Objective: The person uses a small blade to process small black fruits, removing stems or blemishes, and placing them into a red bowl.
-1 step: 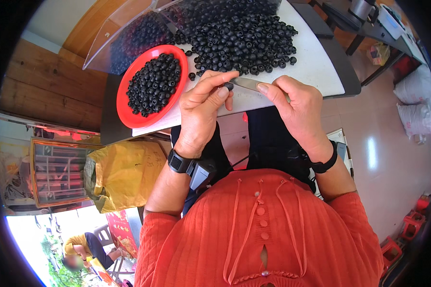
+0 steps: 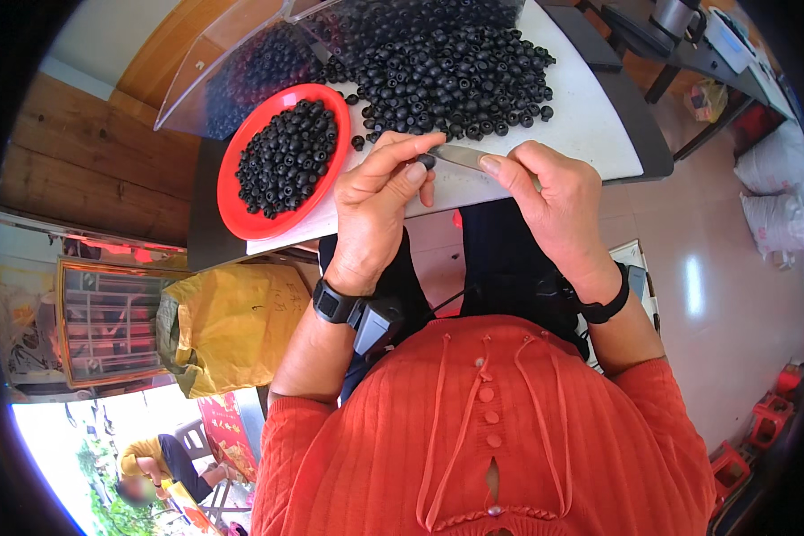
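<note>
Between the thumb and fingers of my left hand [image 2: 377, 201] is a small round black bead [image 2: 427, 162]. My right hand [image 2: 554, 201] is closed round a flat metal blade, like a small knife [image 2: 460, 156], pinched under thumb and forefinger; its handle is hidden. The blade's tip reaches the left forefinger, just above the bead. Beyond my hands lies a big heap of black beads [image 2: 456, 80] with holes in them. To the left, a red plate [image 2: 232, 201] carries a smaller pile of black beads [image 2: 288, 161].
A white board [image 2: 598, 134] covers the dark table, with a clear plastic panel [image 2: 183, 94] standing at its far left. A yellow sack [image 2: 241, 322] is beside the table. White sacks [image 2: 773, 170] stand on the floor at right. Another person [image 2: 156, 456] sits at lower left.
</note>
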Demonstrator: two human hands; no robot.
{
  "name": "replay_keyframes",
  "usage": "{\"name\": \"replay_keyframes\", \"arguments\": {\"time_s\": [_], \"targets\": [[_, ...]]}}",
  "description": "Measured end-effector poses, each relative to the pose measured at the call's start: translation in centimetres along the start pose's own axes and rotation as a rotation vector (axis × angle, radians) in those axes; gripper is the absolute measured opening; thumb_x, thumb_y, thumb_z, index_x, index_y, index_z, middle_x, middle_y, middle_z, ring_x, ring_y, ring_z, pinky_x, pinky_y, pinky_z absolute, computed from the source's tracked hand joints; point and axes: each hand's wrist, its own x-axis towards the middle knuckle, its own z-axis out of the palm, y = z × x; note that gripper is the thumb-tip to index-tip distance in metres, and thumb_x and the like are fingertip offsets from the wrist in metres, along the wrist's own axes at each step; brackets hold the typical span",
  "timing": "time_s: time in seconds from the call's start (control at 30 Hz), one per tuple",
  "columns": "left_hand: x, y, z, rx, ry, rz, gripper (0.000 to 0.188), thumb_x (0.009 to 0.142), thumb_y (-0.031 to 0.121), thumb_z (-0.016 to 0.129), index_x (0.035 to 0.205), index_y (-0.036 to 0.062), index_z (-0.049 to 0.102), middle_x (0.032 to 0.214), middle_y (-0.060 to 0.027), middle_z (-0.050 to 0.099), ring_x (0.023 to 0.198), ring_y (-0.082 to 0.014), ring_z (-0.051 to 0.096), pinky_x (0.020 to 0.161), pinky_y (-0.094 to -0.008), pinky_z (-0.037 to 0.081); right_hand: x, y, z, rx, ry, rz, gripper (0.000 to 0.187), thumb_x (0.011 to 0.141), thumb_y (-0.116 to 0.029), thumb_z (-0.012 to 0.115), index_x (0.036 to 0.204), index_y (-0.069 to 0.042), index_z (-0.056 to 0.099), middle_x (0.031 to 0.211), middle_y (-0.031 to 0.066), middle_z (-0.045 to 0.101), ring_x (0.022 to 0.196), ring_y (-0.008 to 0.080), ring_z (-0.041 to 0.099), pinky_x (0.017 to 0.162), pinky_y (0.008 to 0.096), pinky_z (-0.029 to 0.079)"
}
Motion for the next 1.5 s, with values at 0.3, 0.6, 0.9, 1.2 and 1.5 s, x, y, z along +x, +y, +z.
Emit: {"name": "replay_keyframes", "arguments": {"time_s": [0.3,0.6,0.9,1.2,1.5], "targets": [[0.1,0.0,-0.2,-0.008,-0.015,0.002,0.027,0.098,0.0,0.06,0.124,-0.0063,0.068,0.108,-0.0085,0.06,0.083,-0.0159,0.058,0.07,-0.0271,0.047,0.2,0.3,-0.4,0.025,-0.049,-0.007,0.043,0.093,-0.036,0.073,0.066,-0.006,0.058,0.054,0.0094,0.054,0.044,0.0259,0.051,0.044,0.0374,0.038],[0.1,0.0,-0.1,-0.02,-0.008,0.01,0.026,0.098,-0.002,0.059,0.121,-0.0075,0.068,0.109,-0.0097,0.06,0.081,-0.0172,0.058,0.069,-0.028,0.048,0.3,0.4,-0.5,0.019,-0.057,-0.047,0.042,0.093,-0.034,0.073,0.066,-0.006,0.058,0.054,0.0093,0.054,0.043,0.0252,0.051,0.044,0.0371,0.038],[-0.2,0.0,0.0,-0.063,0.008,-0.005,0.021,0.098,-0.002,0.058,0.116,-0.0077,0.068,0.113,-0.0126,0.061,0.082,-0.0195,0.059,0.069,-0.0301,0.05,0.2,0.6,-0.4,0.013,-0.054,-0.093,0.04,0.091,-0.031,0.075,0.065,-0.007,0.057,0.053,0.0088,0.053,0.043,0.0248,0.051,0.044,0.0371,0.037],[-0.7,2.1,-0.1,0.105,0.124,-0.006,0.025,0.094,-0.011,0.055,0.11,-0.0036,0.072,0.101,-0.006,0.061,0.078,-0.0135,0.061,0.069,-0.0261,0.05,-0.1,1.1,-0.8,0.192,-0.08,-0.063,0.031,0.092,-0.023,0.076,0.071,-0.004,0.063,0.055,0.0068,0.051,0.047,0.0163,0.045,0.046,0.0321,0.035],[0.7,7.2,-8.2,1.446,0.258,0.411,0.024,0.084,-0.003,0.071,0.105,0.0051,0.075,0.101,-0.0076,0.067,0.095,-0.0229,0.06,0.083,-0.0366,0.05,-0.5,1.8,-1.9,0.511,-0.085,0.136,0.027,0.097,-0.02,0.073,0.083,0.003,0.071,0.062,-0.0019,0.053,0.059,0.0048,0.042,0.053,0.0234,0.033]]}}
